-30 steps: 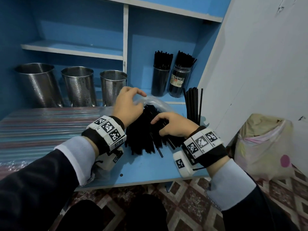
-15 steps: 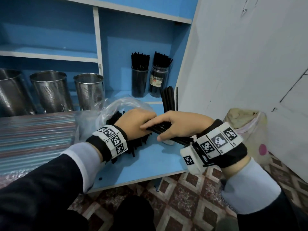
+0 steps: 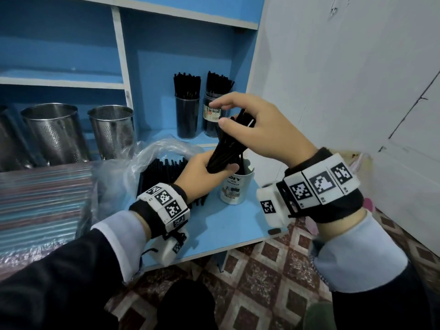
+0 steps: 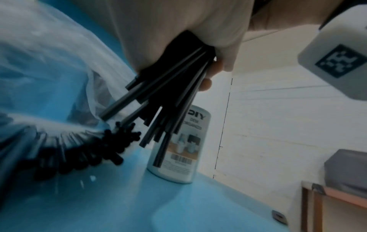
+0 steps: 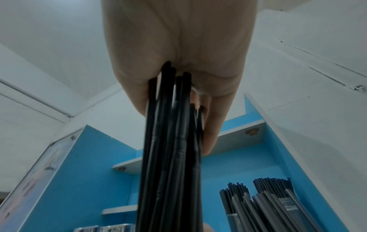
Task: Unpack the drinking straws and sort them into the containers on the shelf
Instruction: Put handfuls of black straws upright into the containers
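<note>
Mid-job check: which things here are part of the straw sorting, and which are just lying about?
In the job:
- bundle of black straws, gripped by left hand and right hand
- white labelled cup
- clear plastic bag of black straws
- two dark straw-filled jars on the shelf
- perforated steel canisters

Lying about:
- striped multicoloured pack
- bagged bin

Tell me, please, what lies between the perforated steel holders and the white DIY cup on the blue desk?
In the head view, the opened clear plastic bag with its pile of black straws lies between the steel holders and white cup.
</note>
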The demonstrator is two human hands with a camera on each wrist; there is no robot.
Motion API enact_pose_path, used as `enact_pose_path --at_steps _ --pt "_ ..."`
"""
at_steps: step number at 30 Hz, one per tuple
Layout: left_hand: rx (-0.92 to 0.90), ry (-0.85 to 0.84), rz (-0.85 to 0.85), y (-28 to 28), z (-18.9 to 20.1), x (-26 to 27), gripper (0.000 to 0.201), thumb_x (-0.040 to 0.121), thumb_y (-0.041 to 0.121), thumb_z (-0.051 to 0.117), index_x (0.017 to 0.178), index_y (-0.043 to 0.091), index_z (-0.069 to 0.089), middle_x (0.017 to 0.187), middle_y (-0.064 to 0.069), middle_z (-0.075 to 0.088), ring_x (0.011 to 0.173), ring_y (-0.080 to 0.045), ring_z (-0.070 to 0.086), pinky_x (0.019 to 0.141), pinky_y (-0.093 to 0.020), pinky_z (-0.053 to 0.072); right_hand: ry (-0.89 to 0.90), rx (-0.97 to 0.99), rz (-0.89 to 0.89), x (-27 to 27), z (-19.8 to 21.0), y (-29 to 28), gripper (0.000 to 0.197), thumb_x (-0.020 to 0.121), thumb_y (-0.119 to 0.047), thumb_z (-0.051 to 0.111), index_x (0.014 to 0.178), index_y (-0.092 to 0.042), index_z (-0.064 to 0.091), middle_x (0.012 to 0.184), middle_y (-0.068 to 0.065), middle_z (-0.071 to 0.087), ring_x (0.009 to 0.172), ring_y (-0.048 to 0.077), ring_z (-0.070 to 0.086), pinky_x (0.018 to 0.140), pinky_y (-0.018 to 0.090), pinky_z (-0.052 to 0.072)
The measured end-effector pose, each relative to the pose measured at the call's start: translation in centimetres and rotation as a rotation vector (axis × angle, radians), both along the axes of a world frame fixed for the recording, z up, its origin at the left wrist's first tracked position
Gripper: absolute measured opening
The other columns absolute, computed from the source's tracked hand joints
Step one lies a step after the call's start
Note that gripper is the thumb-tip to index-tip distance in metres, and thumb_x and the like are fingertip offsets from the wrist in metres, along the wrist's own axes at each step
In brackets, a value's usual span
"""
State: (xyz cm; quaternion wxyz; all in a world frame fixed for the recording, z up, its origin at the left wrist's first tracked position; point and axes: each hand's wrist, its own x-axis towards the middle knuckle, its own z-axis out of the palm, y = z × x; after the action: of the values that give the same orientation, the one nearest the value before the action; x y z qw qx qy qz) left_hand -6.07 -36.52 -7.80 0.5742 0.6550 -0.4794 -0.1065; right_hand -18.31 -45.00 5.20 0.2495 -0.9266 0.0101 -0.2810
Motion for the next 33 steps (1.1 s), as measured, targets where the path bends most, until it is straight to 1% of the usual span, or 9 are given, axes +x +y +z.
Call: enact_pose_path --at_steps 4,6,8,11,16,21,28,31,33 --pt "0.015 0.148 -0.083 -0.7 -0.9 -1.2 0.018 0.085 0.018 0.076 0.08 0.016 0.059 0.068 0.01 0.06 0.064 -0.004 0.056 0.066 -0.016 0.047 0.027 -0.037 -0.041 1.0 -0.5 0.1 0.027 0.091 -0.009 0.057 0.109 -0.023 0.072 0.107 -0.006 0.068 0.102 0.005 0.058 0.092 0.018 0.042" --pt "-0.007 0.195 -0.083 -0.9 -1.2 -1.4 0.016 0.085 0.013 0.076 0.084 0.011 0.059 0.073 0.004 0.06 0.07 -0.009 0.057 0.073 -0.024 0.048 0.107 -0.037 -0.057 1.5 -1.2 0.2 0.023 0.091 -0.014 0.059 0.107 -0.023 0.072 0.103 -0.005 0.069 0.097 0.009 0.061 0.088 0.02 0.045" --pt "-0.016 0.218 -0.074 -1.0 -1.2 -1.4 0.016 0.086 0.012 0.074 0.083 0.009 0.059 0.075 0.0 0.059 0.071 -0.011 0.056 0.074 -0.029 0.048 0.17 -0.026 -0.06 1.9 -1.9 0.3 0.017 0.092 -0.019 0.06 0.101 -0.023 0.073 0.097 -0.007 0.07 0.091 0.008 0.062 0.083 0.02 0.047" --pt "-0.038 0.226 -0.065 -1.2 -1.4 -1.2 0.019 0.088 0.009 0.072 0.077 0.01 0.057 0.069 0.005 0.058 0.065 -0.005 0.054 0.067 -0.02 0.045 0.146 -0.028 -0.08 2.2 -2.5 0.3 0.013 0.091 -0.03 0.064 0.092 -0.022 0.074 0.09 -0.011 0.069 0.088 0.004 0.061 0.082 0.023 0.05" --pt "-0.016 0.27 -0.025 -1.3 -2.1 -0.6 0.013 0.084 0.0 0.071 0.083 0.006 0.059 0.075 0.0 0.06 0.07 -0.006 0.058 0.07 -0.019 0.05 0.141 -0.025 -0.079 2.7 -3.6 0.1 0.02 0.083 -0.037 0.073 0.099 -0.025 0.072 0.101 -0.002 0.063 0.097 0.01 0.058 0.09 0.028 0.047" --pt "0.087 0.254 -0.056 -1.3 -3.0 -0.4 0.008 0.087 0.015 0.073 0.082 0.013 0.066 0.077 0.008 0.07 0.078 -0.004 0.066 0.077 -0.024 0.053 0.151 -0.001 -0.06 3.1 -4.2 0.2 0.026 0.084 -0.039 0.072 0.103 -0.024 0.065 0.106 -0.001 0.053 0.105 0.012 0.053 0.092 0.026 0.043" --pt "-0.17 0.119 -0.007 -0.5 -0.9 -0.8 0.036 0.097 0.007 0.053 0.074 0.032 0.064 0.066 0.021 0.065 0.064 0.008 0.06 0.059 -0.012 0.047 0.148 0.262 -0.024 1.9 -4.2 -1.0 0.111 0.055 -0.059 0.086 0.145 -0.031 0.027 0.125 -0.01 0.041 0.106 0.0 0.049 0.087 0.016 0.044" --pt "-0.039 -0.018 -0.135 -0.2 -0.2 -0.8 0.016 0.094 0.009 0.058 0.089 0.024 0.062 0.079 0.017 0.062 0.074 0.012 0.059 0.067 -0.013 0.048 0.274 0.264 -0.039 1.5 -4.8 -1.4 0.09 0.055 -0.053 0.09 0.129 -0.025 0.047 0.122 -0.006 0.043 0.109 -0.001 0.046 0.092 0.017 0.042" --pt "0.032 -0.086 -0.162 -0.5 0.5 -1.0 0.014 0.09 0.012 0.063 0.099 0.021 0.059 0.094 0.007 0.063 0.09 0.006 0.062 0.079 -0.018 0.052 0.252 0.34 -0.008 1.6 -5.5 -1.4 0.067 0.064 -0.039 0.089 0.117 -0.015 0.058 0.107 -0.01 0.055 0.096 -0.009 0.054 0.082 0.007 0.043"
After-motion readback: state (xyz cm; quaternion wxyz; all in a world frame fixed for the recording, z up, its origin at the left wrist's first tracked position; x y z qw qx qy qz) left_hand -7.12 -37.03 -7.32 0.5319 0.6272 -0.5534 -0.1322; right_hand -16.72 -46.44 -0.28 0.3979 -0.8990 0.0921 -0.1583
